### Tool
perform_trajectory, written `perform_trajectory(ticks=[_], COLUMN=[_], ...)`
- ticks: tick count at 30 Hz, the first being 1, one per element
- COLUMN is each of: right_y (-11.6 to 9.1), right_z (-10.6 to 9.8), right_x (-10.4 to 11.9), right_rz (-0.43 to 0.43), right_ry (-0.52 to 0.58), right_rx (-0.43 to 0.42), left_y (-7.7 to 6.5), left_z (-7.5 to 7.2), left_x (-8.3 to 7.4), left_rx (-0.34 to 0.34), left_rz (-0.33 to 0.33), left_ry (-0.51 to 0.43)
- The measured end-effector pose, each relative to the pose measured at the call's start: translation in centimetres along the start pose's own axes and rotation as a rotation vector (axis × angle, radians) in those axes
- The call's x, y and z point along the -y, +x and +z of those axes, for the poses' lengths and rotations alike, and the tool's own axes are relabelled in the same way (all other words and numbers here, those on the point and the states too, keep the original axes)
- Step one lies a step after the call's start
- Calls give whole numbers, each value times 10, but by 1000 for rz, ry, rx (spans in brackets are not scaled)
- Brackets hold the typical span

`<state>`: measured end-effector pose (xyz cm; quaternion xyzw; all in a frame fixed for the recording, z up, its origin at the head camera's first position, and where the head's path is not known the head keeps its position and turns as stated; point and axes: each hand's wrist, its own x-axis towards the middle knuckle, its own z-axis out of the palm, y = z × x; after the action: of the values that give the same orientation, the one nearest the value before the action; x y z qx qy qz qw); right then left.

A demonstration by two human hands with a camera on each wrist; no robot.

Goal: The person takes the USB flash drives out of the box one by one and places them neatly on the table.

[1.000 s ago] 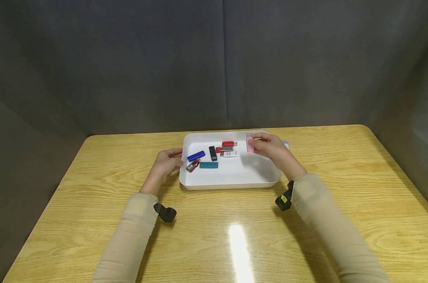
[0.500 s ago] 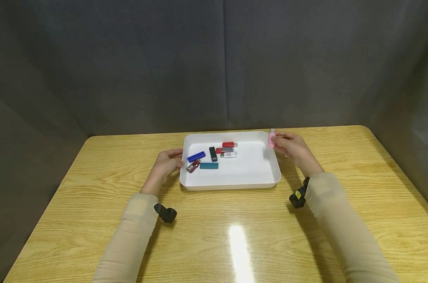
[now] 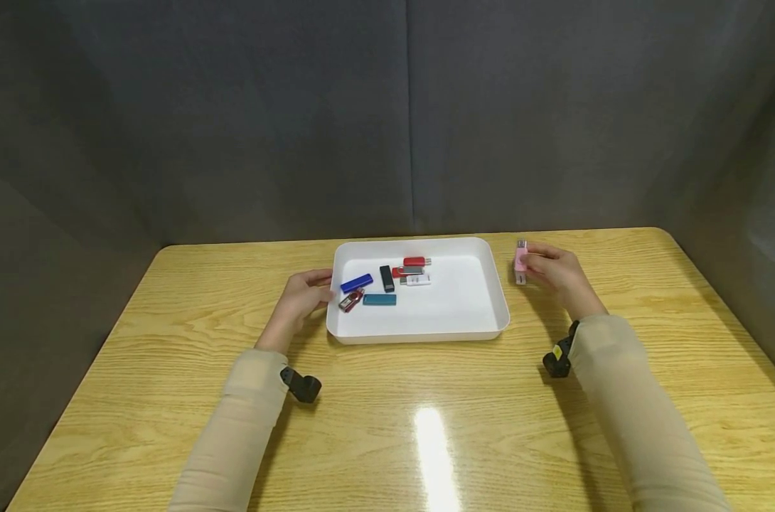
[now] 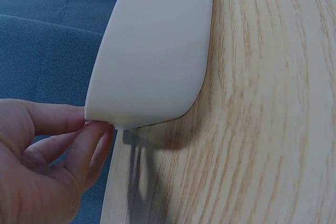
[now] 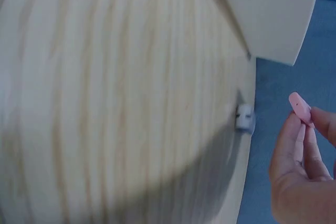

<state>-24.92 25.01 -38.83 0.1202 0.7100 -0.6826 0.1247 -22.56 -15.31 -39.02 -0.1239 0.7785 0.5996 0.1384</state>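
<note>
A shallow white tray [image 3: 451,306] holds several USB sticks. My left hand [image 3: 301,297] is at the tray's left end; in the left wrist view the thumb and fingers of the left hand [image 4: 50,163] pinch the edge of the white wall [image 4: 152,51]. To the right of the tray, my right hand [image 3: 557,276] pinches a pink USB stick [image 3: 521,257] between thumb and fingers, metal plug pointing away. The right wrist view shows that pink stick [image 5: 300,107] held above the table. Below it on the table lies a small whitish stick [image 5: 244,117], partly hidden in the head view.
Inside the tray's left half lie a blue stick [image 3: 356,283], a black one [image 3: 387,278], a teal one [image 3: 380,299], a dark red one [image 3: 351,300], a white one [image 3: 418,280] and red ones [image 3: 415,262]. A grey curtain [image 3: 285,121] hangs behind the wooden table [image 3: 375,427].
My right hand has carried the pink USB stick from above the tray rightward, over the rim, to above the whitish stick beside the tray. The left hand and tray have stayed nearly still.
</note>
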Motion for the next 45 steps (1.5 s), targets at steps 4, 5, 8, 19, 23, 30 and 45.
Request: perform_trajectory(ticks=[4, 5, 8, 19, 23, 30, 45], right_y=[-4, -4, -5, -3, -4, -4, 0], right_z=[-6, -7, -10, -20, -21, -26, -28], right_x=[-4, -5, -7, -16, -19, -22, -24], right_rz=[-10, -9, -1, 45, 75, 50, -10], right_ry=[-95, -107, -115, -45, -81, -105, -227], right_rx=[9, 7, -4, -46, -55, -56, -62], left_y=[0, 0, 1, 1, 2, 2, 2], left_z=[0, 0, 0, 0, 0, 0, 0], left_x=[0, 0, 1, 2, 3, 3, 1], left_rx=[-1, -2, -3, -5, -6, -4, -4], left_rz=[-1, -1, -6, -3, 3, 13, 4], left_ry=[-8, -9, -10, -1, 3, -18, -10])
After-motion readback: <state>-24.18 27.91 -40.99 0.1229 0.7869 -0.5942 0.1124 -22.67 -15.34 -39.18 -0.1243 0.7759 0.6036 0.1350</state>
